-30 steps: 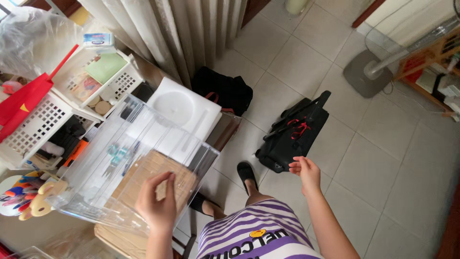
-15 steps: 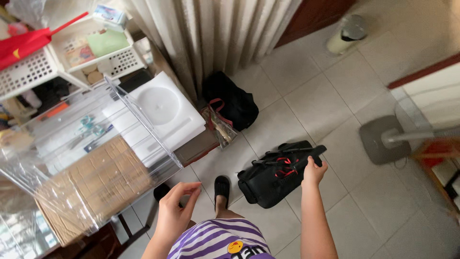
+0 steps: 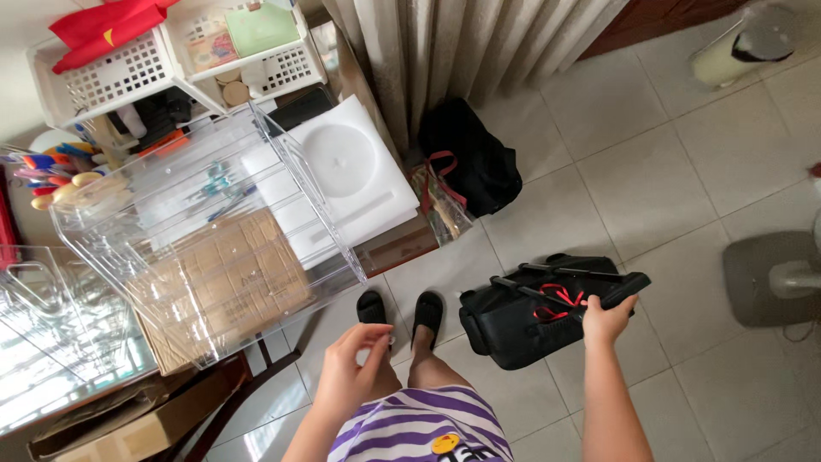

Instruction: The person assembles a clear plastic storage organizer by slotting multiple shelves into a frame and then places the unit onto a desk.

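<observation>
The right hand (image 3: 606, 319) is closed around the black handle (image 3: 617, 293) of a black bag (image 3: 522, 316). The fingers wrap over the end of the handle, so the hand is shut on it. The bag sits on the pale tile floor (image 3: 667, 180), just to the right of the person's feet. It is soft and boxy, all black, with long black straps lying across its top and a bit of red cord (image 3: 556, 299) looped near the middle. The handle sticks out toward the right, past the edge of the bag.

The left hand (image 3: 349, 370) hangs in the air in front of the purple and white striped shirt (image 3: 419, 428). It holds nothing. Its fingers are bent and loosely pinched together, with the thumb close to the fingertips.

Below the left hand are two black slippers (image 3: 400, 310) on the feet, side by side. To the left stands a clear plastic box (image 3: 201, 231), open and tilted, with a brown cardboard sheet (image 3: 231, 274) under it. Behind it lies a white foam block (image 3: 346, 175) with a round dent. Farther back, another black bag (image 3: 470, 158) rests by the curtain (image 3: 462, 43). White baskets (image 3: 171, 51) sit at the top left.
</observation>
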